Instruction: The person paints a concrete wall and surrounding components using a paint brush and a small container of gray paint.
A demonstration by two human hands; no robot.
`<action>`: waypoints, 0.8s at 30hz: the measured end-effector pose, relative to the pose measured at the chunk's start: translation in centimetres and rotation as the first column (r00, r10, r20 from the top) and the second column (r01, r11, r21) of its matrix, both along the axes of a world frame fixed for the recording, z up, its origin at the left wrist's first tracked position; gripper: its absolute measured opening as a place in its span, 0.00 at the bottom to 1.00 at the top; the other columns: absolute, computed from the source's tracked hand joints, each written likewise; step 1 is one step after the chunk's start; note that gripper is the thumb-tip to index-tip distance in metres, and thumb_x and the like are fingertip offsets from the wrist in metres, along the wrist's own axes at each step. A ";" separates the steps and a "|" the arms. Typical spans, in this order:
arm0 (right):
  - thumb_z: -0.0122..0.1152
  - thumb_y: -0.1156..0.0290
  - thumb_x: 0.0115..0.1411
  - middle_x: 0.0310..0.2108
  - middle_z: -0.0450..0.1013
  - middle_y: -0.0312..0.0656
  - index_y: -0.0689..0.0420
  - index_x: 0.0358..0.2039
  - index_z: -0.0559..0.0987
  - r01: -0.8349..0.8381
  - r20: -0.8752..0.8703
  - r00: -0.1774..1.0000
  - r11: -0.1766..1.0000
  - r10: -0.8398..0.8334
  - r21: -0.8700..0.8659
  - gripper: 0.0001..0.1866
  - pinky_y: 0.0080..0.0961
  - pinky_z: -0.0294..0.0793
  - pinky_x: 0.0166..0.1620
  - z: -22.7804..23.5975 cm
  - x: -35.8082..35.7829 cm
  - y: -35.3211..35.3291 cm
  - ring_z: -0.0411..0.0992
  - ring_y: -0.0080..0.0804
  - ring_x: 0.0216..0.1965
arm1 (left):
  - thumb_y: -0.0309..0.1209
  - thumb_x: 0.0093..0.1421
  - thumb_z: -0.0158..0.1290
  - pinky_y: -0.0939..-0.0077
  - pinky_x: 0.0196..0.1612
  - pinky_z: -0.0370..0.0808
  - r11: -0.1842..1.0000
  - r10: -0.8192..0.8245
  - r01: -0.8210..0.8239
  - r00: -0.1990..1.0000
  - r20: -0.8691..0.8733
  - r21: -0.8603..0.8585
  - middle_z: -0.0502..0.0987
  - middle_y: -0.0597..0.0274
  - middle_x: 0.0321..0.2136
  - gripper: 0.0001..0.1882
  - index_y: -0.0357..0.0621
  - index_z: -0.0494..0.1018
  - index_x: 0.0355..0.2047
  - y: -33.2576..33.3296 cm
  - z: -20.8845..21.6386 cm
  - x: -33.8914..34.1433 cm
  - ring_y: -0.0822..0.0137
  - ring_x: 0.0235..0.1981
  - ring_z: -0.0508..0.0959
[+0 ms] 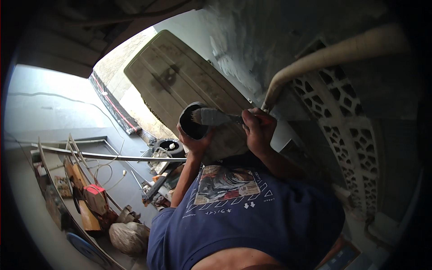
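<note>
My left hand (pixel 196 143) is closed around the lower side of a round, dark-lined cup (pixel 182 118), its open mouth tilted toward me. In my right hand (pixel 259 130) is the handle of a flat paintbrush (pixel 215 117), gripped between thumb and fingers. The brush lies nearly level across the cup's mouth, its pale bristle tips over the dark inside. Whether any liquid is in the cup, I cannot tell. Behind both hands stretches a large, dusty, greenish-grey ribbed panel (pixel 180 72) with a dark smudge on it.
A thick pale pipe (pixel 324 56) bends along the wall at right, beside a patterned vent-block strip (pixel 335 135). At lower left, a shelf holds a red box (pixel 95 196) and a plastic-wrapped bundle (pixel 129 237). A metal bar (pixel 135 157) runs toward my left forearm, near a black tyre (pixel 168 146).
</note>
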State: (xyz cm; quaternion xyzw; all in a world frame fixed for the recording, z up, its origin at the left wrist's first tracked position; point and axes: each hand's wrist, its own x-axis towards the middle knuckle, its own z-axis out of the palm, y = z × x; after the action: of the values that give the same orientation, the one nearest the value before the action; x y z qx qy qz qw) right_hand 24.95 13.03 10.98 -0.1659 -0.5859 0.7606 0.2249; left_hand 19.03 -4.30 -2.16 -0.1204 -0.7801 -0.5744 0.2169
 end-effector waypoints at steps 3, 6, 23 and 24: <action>0.63 0.69 0.60 0.13 0.63 0.27 0.57 0.16 0.71 -0.055 -0.013 0.998 0.998 0.055 0.021 0.17 0.17 0.54 0.19 -0.2 -0.2 0.0 0.59 0.11 0.16 | 0.39 0.35 0.74 0.66 0.43 0.77 0.998 0.027 -0.030 0.998 -0.053 -0.056 0.77 0.51 0.39 0.44 0.39 0.65 0.51 0.0 0.9 0.2 0.58 0.39 0.80; 0.63 0.70 0.59 0.11 0.61 0.28 0.57 0.18 0.71 -0.103 0.011 0.995 0.976 0.103 0.191 0.15 0.19 0.54 0.17 0.1 -0.3 0.6 0.59 0.13 0.14 | 0.39 0.35 0.75 0.65 0.44 0.78 1.000 -0.003 0.002 0.999 -0.037 -0.016 0.78 0.51 0.41 0.43 0.40 0.67 0.51 0.2 2.1 0.3 0.56 0.41 0.81; 0.75 0.75 0.43 0.23 0.75 0.40 0.58 0.25 0.80 -0.367 0.381 0.660 -0.165 0.647 0.915 0.10 0.26 0.70 0.23 8.9 -7.5 -3.5 0.75 0.32 0.21 | 0.37 0.32 0.69 0.62 0.41 0.79 0.985 0.044 -0.006 0.976 -0.215 0.172 0.78 0.51 0.39 0.39 0.40 0.70 0.47 -1.0 2.0 0.3 0.51 0.39 0.80; 0.76 0.75 0.43 0.24 0.76 0.41 0.59 0.26 0.81 -0.368 0.401 0.620 -0.202 0.674 0.908 0.11 0.24 0.69 0.23 9.0 -7.9 -4.2 0.76 0.31 0.22 | 0.37 0.31 0.69 0.62 0.41 0.79 0.985 0.026 0.011 0.976 -0.217 0.170 0.78 0.51 0.39 0.39 0.40 0.70 0.47 -1.0 1.9 0.3 0.51 0.39 0.80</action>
State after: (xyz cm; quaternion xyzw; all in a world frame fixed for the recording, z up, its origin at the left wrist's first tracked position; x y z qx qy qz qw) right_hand 17.03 8.86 19.95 0.3789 -0.9027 0.2039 -0.0027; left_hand 19.33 -5.33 -0.21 -0.1610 -0.7001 -0.6213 0.3130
